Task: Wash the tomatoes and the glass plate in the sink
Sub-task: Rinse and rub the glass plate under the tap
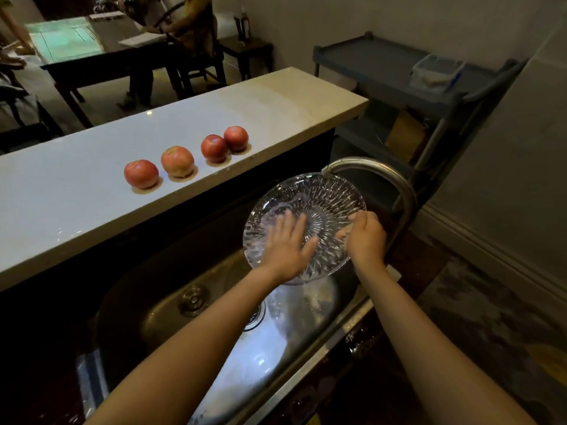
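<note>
Head view, left to right: a pale counter point(76, 210) runs across the scene, and four tomatoes point(177, 161) sit on it in a row, each on a small wet patch, with the two on the right just beside each other. Below the counter lies the steel sink point(147, 302), wet on its floor, with the drain point(193, 300) towards its left side. Above the sink's right half, the glass plate point(319, 194), cut with a ray pattern, is held tilted with its hollow face towards the camera. The left hand point(287, 243) lies flat against that face, fingers straight and spread. The right hand point(366, 237) grips the plate's right rim, fingers curled round the edge. The curved faucet point(383, 173) ends just over the plate's upper rim; water may be running onto the glass, though the glare makes that hard to tell. Behind, at the right, stands a grey cart point(383, 53) carrying a clear plastic tub point(437, 72).
</note>
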